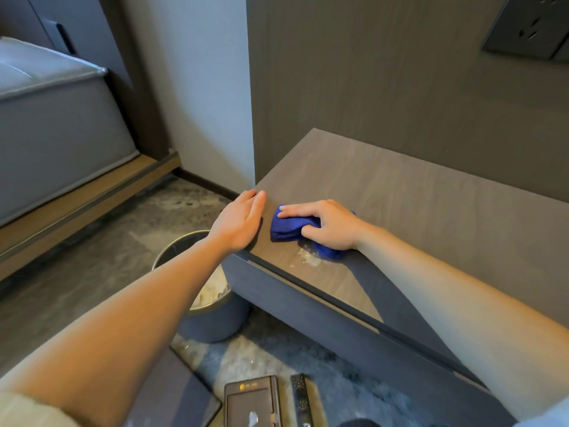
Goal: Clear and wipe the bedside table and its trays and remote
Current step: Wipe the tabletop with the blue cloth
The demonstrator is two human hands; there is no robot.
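Observation:
The bedside table (400, 204) has a bare brown wood-grain top. My right hand (328, 224) presses a folded blue cloth (288, 226) onto the top near its front left corner. A small pale smear of crumbs (309, 257) lies just in front of the cloth. My left hand (240, 221) rests flat with its fingers together on the table's left edge, holding nothing. On the carpet below lie a dark tray (252, 402), a black remote (300, 399) to its right, and another dark tray (172, 392) to its left.
A round waste bin (212, 315) with pale rubbish inside stands on the floor under my left forearm, beside the table's left end. A grey bed (52, 124) on a wooden base is at the far left. A wall socket (529, 26) sits at the top right.

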